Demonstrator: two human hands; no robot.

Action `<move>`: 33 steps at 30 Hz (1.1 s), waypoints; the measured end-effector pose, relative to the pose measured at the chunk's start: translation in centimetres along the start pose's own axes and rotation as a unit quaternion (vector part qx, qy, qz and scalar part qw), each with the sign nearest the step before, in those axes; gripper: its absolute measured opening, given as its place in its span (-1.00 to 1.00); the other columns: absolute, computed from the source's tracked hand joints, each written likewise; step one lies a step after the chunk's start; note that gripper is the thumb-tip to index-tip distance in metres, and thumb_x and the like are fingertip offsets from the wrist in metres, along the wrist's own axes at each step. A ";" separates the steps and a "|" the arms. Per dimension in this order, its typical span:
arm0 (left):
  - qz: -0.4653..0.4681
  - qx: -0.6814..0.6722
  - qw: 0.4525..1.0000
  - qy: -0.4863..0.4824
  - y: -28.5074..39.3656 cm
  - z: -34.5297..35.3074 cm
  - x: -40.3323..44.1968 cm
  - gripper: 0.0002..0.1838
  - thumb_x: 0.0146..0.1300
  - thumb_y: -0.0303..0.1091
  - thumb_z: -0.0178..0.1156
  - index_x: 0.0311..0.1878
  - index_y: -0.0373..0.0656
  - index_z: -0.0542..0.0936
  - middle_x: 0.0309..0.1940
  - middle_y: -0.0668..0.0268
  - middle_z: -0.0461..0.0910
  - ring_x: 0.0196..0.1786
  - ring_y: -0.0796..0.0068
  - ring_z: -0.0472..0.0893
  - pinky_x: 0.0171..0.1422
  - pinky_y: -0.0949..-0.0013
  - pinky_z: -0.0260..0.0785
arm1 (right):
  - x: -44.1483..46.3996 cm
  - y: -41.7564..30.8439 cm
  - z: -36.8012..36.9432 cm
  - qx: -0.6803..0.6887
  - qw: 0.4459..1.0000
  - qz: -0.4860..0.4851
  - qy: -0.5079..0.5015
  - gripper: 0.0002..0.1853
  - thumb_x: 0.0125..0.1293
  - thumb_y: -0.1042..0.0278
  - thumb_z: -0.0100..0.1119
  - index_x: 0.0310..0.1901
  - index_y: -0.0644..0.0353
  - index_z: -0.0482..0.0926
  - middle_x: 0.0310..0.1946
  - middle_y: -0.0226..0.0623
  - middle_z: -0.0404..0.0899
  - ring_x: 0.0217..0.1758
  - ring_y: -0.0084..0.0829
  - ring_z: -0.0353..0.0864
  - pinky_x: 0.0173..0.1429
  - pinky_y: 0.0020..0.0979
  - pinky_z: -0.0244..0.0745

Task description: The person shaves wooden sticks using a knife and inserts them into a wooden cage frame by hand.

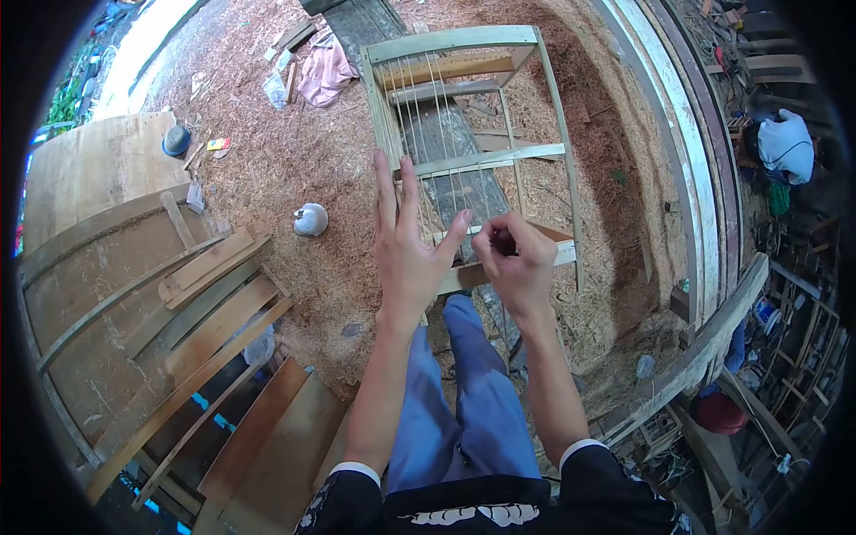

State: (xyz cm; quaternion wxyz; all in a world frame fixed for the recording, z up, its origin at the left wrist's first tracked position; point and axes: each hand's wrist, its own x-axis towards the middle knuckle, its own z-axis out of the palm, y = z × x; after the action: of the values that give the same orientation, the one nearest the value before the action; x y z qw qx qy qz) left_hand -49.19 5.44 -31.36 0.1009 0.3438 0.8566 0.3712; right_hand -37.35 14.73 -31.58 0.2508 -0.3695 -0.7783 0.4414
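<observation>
A light wooden frame (pixel 473 162) with crossbars lies before me on a dark plank (pixel 450 143). Several thin pale cords (pixel 415 107) run lengthwise along its left half. My left hand (pixel 408 241) is held over the frame's near left part, its fingers stretched out and the thumb apart. Beside it, my right hand (pixel 517 257) is closed in a pinch over the near crossbar. Whatever is between those fingertips is too small or hidden to make out. Part of the near end of the frame is covered by my hands.
Wood shavings cover the ground. A white round object (pixel 310 219) and a pink cloth (pixel 327 71) lie at the left. Boards (pixel 214 267) are stacked at the lower left. A long wooden beam (pixel 687 357) borders the right, with a person (pixel 785 147) beyond.
</observation>
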 end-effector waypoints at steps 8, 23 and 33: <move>0.005 0.005 1.000 0.004 0.0 0.1 0.1 -0.01 0.19 -0.06 0.46 0.59 -0.21 0.19 0.67 0.02 -0.07 0.60 -0.13 0.17 0.57 0.00 0.21 | 0.0 0.0 0.0 -0.007 1.000 -0.002 -0.002 -0.83 0.09 0.53 0.44 -0.42 0.22 0.56 -0.59 -0.27 0.59 -0.58 -0.40 0.61 -0.48 -0.38 0.44; 0.014 0.021 1.000 0.002 0.1 0.2 0.1 0.00 0.20 -0.02 0.44 0.60 -0.23 0.18 0.66 -0.02 -0.07 0.60 -0.15 0.18 0.56 0.02 0.23 | 0.1 0.1 -0.4 -0.026 0.999 -0.020 -0.022 -0.94 0.27 0.59 0.31 -0.30 0.33 0.59 -0.59 -0.33 0.55 -0.55 -0.62 0.54 -0.42 -0.51 0.44; 0.015 0.027 1.000 0.001 0.0 0.2 0.1 0.00 0.21 -0.01 0.44 0.59 -0.24 0.18 0.65 -0.06 -0.07 0.61 -0.14 0.16 0.57 0.02 0.20 | 0.1 0.1 -0.3 -0.007 0.999 0.030 -0.020 -0.92 0.23 0.54 0.34 -0.27 0.31 0.63 -0.55 -0.23 0.61 -0.52 -0.46 0.64 -0.38 -0.43 0.51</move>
State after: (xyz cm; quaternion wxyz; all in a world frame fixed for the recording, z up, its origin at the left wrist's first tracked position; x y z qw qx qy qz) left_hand -49.15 5.60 -31.54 0.0852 0.3584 0.8612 0.3501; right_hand -37.09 14.99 -31.52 0.2192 -0.3850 -0.7751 0.4504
